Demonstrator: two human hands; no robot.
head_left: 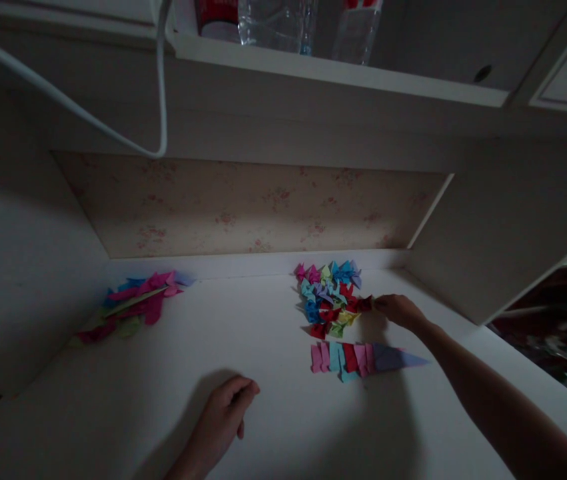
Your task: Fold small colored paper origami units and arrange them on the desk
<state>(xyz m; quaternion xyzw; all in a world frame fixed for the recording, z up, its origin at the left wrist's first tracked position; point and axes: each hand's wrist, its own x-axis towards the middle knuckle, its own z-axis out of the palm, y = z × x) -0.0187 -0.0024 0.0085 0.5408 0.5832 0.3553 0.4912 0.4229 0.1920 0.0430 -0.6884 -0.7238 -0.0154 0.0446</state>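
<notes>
My right hand [398, 310] reaches to the right edge of a cluster of small folded paper pieces [324, 293]. Its fingertips are pinched on a dark red folded paper piece [365, 304], which meets the cluster. The cluster mixes pink, blue, green, yellow, purple and red. Just below it lies a row of overlapping folded papers [336, 358] in pink, light blue and red, ending at the right in a pointed purple piece [396, 359]. My left hand [226, 408] rests loosely curled over the white desk [253, 327], away from the papers, with nothing visible in it.
A heap of pink, blue and green papers [146, 300] lies at the desk's back left. Overhead, a shelf [343, 77] holds clear plastic bottles [278, 25] and a red container [217, 17]. A white cable [113, 130] hangs in front. Side panels [508, 220] enclose the desk.
</notes>
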